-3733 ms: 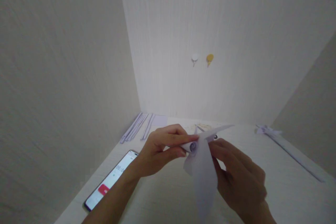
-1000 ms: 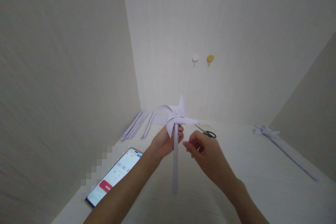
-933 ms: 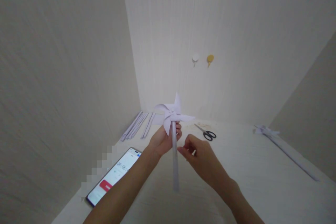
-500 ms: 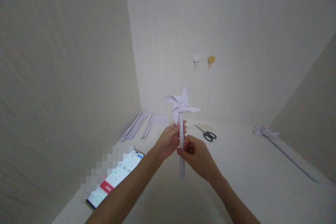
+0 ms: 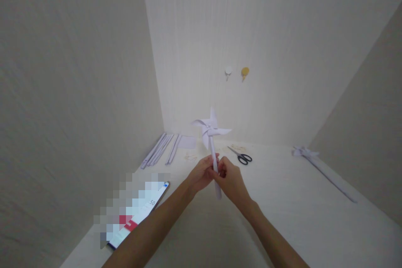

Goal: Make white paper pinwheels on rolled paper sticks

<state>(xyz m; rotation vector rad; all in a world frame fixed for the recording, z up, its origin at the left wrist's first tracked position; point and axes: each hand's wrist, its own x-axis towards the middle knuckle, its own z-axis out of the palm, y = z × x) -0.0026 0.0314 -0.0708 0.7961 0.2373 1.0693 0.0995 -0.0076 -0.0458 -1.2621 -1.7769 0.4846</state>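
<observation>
A moment ago the right hand [image 5: 230, 174] was apart from the stick [image 5: 212, 146], and the left hand [image 5: 201, 171] held it alone. Now the right hand has come in, and both hands grip the same paper stick, close together. That likely means the stick is steadier now, so it should be easier to turn or fix without it wobbling. The stick goes through the grip and leans a little: its top tips away to the left, and a short bit of its end pokes out below the hands. The left hand sits behind the stick with its fingers curled around it, and the right hand pinches it just lower with thumb and finger. The stick hides part of the left fingers, so I can't be sure how tight they squeeze. The paper pinwheel [image 5: 209, 129] is at the top of the stick, just above the grip, and no hand touches it. It is pale, nearly white, with four pointy arms, some curled over, that meet at a small middle. It looks whole, and I see no rip. The scissors [image 5: 243, 159] lie near the grip, up and to the right, and another pinwheel [image 5: 304, 152] lies well apart, far to the right.
</observation>
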